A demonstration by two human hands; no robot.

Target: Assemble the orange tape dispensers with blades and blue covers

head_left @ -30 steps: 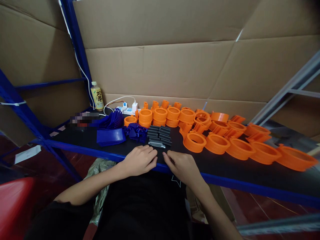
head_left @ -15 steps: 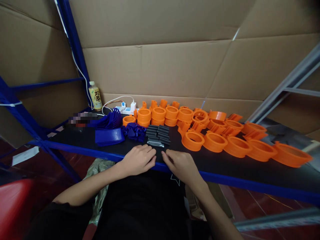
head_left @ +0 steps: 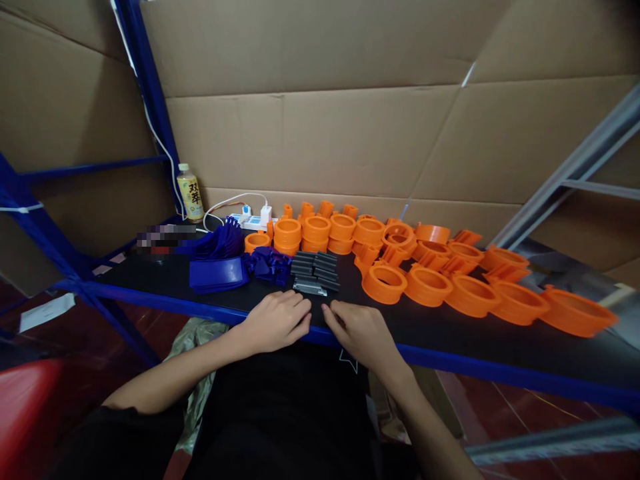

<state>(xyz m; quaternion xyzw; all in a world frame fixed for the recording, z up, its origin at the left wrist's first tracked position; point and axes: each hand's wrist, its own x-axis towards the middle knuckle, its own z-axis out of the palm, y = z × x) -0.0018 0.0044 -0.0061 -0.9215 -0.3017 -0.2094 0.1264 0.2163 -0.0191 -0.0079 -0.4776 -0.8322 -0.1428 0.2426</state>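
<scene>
Change: left hand (head_left: 277, 322) and right hand (head_left: 363, 331) stayed resting on the desk (head_left: 450, 333) edge.
Grip: both loosely curled, released, empty, near the grey blocks (head_left: 316, 272).

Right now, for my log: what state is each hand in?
Left hand: open, palm down on the bench edge, holding nothing.
Right hand: open, palm down beside it, holding nothing.
</scene>
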